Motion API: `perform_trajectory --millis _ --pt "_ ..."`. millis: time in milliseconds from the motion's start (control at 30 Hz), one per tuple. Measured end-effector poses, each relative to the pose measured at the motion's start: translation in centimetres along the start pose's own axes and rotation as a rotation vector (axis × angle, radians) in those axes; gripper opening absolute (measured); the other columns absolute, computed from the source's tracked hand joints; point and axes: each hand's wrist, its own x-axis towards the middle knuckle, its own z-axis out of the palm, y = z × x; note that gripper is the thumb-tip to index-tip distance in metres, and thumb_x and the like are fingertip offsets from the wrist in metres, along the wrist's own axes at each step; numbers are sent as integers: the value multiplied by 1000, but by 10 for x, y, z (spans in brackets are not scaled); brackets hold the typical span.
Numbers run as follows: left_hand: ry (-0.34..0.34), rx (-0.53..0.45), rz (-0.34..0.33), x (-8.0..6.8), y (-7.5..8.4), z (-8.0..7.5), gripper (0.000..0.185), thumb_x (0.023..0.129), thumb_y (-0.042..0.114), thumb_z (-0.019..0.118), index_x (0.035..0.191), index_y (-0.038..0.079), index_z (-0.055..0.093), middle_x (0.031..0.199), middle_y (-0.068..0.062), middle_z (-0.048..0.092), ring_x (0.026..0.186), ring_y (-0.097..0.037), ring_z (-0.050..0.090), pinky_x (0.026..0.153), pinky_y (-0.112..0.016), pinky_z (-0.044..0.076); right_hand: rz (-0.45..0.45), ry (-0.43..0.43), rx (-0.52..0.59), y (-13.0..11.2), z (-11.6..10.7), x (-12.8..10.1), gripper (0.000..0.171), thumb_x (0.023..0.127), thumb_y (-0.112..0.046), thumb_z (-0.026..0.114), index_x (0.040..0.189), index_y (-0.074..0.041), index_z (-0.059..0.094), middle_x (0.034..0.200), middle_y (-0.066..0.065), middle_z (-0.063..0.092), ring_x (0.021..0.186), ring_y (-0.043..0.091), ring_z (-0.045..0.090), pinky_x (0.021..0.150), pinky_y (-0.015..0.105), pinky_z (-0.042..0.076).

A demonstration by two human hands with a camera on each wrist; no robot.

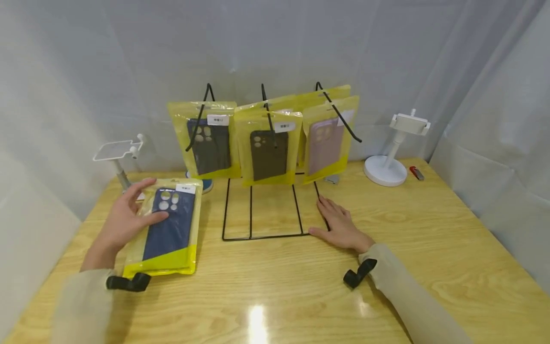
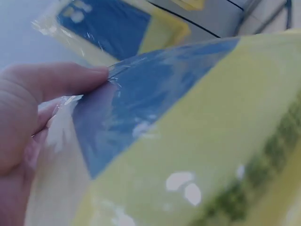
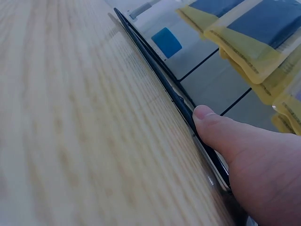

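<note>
Phone case packet lay flat on counter, left of wire rack: clear bag, yellow border, navy case with round camera cut-outs, white label at top. Left hand pinched its left edge, thumb on top. Right hand rested flat, fingers straight, on rack's base

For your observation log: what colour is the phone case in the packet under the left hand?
Dark blue phone case, in a yellow-edged packet; the head view shows it best.
</note>
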Motion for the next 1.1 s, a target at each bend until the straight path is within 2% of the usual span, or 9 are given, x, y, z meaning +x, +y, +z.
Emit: perform_trajectory --millis 100,233,333,500,633,733,833,900,1100 --pt "2 -238 63 -2 12 -2 74 80 -13 68 144 13 41 137 3 42 83 -1 65 61 -22 56 1 6 4 0 -1 -1 86 93 -49 57 152 2 19 161 18 10 148 37 10 110 63 12" --pt "-6 -482 146 -6 30 -3 70 81 -21 60 142 9 45 137 2 46 79 -8 69 62 -21 56 0 6 -8 -2 -3 -2 86 93 -49 56 151 3 20 160 19 11 148 37 11 110 63 13" --pt "38 -495 172 -9 44 -1 57 87 -15 57 139 8 50 130 2 54 75 -4 65 61 -13 52 -6 15 -15 -2 -2 -3 85 93 -48 57 151 3 21 160 20 12 147 38 12 110 64 14" --pt "187 -509 224 -11 62 9 35 91 -12 54 121 2 64 98 3 68 69 -4 62 60 -13 50 -2 6 -11 -1 1 -3 85 93 -48 57 151 2 21 160 20 12 147 38 12 110 64 13" --pt "235 -487 323 -13 73 15 34 84 -20 56 109 -1 68 69 3 60 50 -6 43 43 -15 33 7 0 -10 0 2 -3 85 93 -48 57 152 2 20 160 19 11 148 37 11 110 63 13" --pt "243 -423 425 -12 81 17 32 80 -22 58 105 -5 68 58 5 47 46 -7 30 40 -24 18 9 6 -5 -1 2 -3 85 93 -48 57 152 1 21 161 19 12 148 37 11 110 63 13" --pt "255 -357 494 -10 89 18 29 78 -22 60 104 -9 66 59 5 45 48 -7 29 41 -26 16 11 10 1 -2 1 -3 85 93 -49 57 151 1 21 161 18 12 148 36 11 110 63 13" --pt "262 -344 508 -11 95 19 29 77 -23 61 103 -10 66 66 5 54 50 -7 30 43 -24 18 8 12 0 -2 1 -3 85 93 -48 57 151 1 21 160 19 12 148 37 11 110 63 13" --pt "281 -540 530 -13 114 24 27 75 -26 60 99 -14 65 87 -4 70 55 -10 46 47 -17 32 1 12 -3 -3 -1 -2 85 93 -48 57 151 2 21 160 19 12 148 37 11 110 62 14"
